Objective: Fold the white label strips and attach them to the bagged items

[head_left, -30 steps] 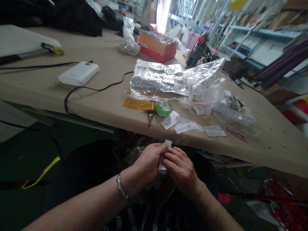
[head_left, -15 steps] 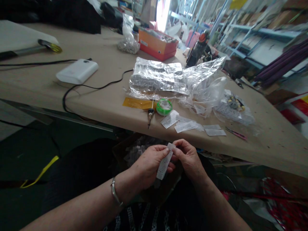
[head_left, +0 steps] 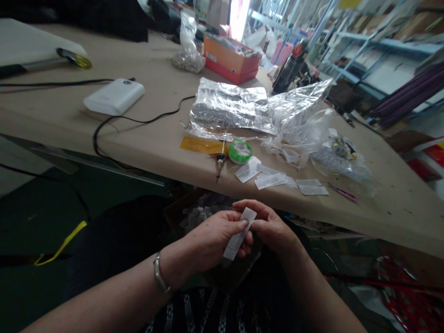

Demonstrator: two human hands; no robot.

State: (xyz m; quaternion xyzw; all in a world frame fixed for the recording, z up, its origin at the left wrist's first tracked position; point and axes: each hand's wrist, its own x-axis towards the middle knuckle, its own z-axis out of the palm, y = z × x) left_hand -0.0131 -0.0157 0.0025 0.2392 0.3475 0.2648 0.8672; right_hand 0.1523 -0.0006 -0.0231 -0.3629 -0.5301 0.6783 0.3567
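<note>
Both my hands are in my lap below the table edge, pinching one small white strip packet [head_left: 239,235]. My left hand [head_left: 211,240], with a bracelet at the wrist, holds the strip from the left between thumb and fingers. My right hand [head_left: 272,228] pinches its upper end from the right. The strip hangs slanted, top end up to the right. Under my hands is a dark box with several similar white packets [head_left: 199,213], partly hidden.
On the brown table [head_left: 159,148] lie more white strips [head_left: 268,178], a soldering iron [head_left: 219,163], a green solder spool [head_left: 239,151], foil bags [head_left: 229,107], clear plastic bags [head_left: 301,125], pink tweezers [head_left: 342,191], a white power bank [head_left: 114,96] with a black cable, and an orange box [head_left: 231,58].
The strip has come out from between my hands and now hangs slanted. My right hand has moved up to pinch its top end; the view shifted slightly.
</note>
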